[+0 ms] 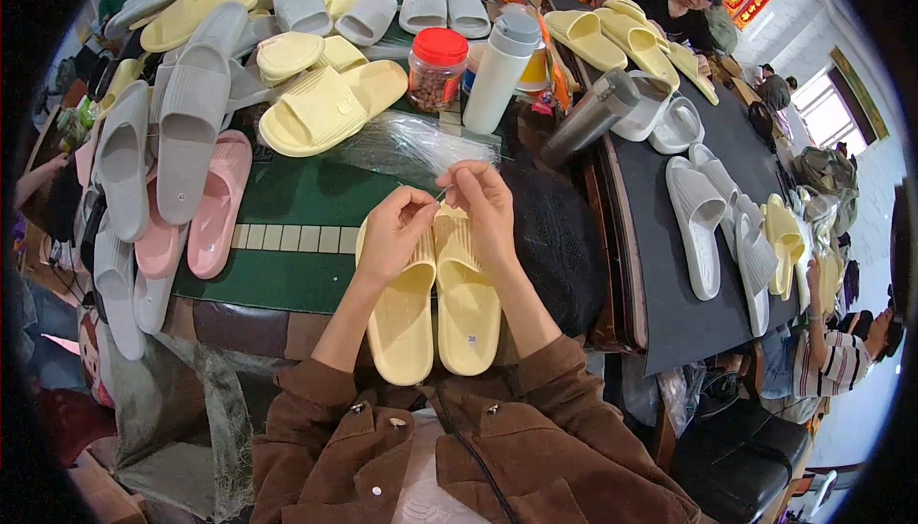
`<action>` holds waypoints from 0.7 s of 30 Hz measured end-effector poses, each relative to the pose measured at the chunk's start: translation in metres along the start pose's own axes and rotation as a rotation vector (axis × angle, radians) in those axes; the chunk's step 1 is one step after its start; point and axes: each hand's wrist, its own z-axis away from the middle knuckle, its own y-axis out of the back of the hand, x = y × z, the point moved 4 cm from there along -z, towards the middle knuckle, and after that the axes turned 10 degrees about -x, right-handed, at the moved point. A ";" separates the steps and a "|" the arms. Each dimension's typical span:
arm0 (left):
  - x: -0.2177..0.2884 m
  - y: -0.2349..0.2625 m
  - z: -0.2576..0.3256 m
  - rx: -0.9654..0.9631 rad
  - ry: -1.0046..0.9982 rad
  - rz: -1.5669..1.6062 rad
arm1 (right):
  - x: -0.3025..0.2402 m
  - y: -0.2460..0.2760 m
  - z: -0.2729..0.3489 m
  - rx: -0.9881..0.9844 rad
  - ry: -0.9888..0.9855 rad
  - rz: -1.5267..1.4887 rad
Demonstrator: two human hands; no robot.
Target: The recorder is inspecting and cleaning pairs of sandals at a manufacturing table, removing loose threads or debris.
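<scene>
Closest is the brown jacket; just past it, the pair of yellow slippers sits side by side, heels toward it. At their toe end, the L hand has its thumb & fingers pinched, and the R hand pinches right next to it. What's btwn the tips is too small for me to tell. I'd go slow, w/ tiny moves, a soft pinch & the slippers lined up. Farther: clear plastic, then the white bottle.
</scene>
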 end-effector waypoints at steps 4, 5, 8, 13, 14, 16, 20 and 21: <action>0.005 0.003 0.000 0.108 -0.086 0.038 | 0.000 0.004 0.000 -0.007 0.004 0.050; 0.007 0.004 0.000 0.108 -0.086 0.038 | 0.001 0.006 0.000 -0.006 -0.028 0.078; 0.006 0.008 0.001 0.122 0.007 0.128 | 0.002 -0.002 0.001 -0.062 -0.119 0.179; 0.003 0.008 0.001 0.104 -0.009 0.127 | -0.001 -0.010 0.003 -0.125 -0.139 0.333; 0.002 0.008 0.000 0.102 -0.008 0.128 | 0.001 -0.009 0.003 -0.131 -0.140 0.337; 0.001 0.009 0.000 0.105 -0.002 0.106 | 0.001 -0.010 0.002 -0.140 -0.141 0.340; 0.003 0.007 0.000 0.104 0.020 0.078 | 0.004 -0.006 0.001 -0.147 -0.138 0.325; 0.003 0.008 0.001 0.115 0.019 0.096 | 0.005 -0.008 0.000 -0.163 -0.110 0.327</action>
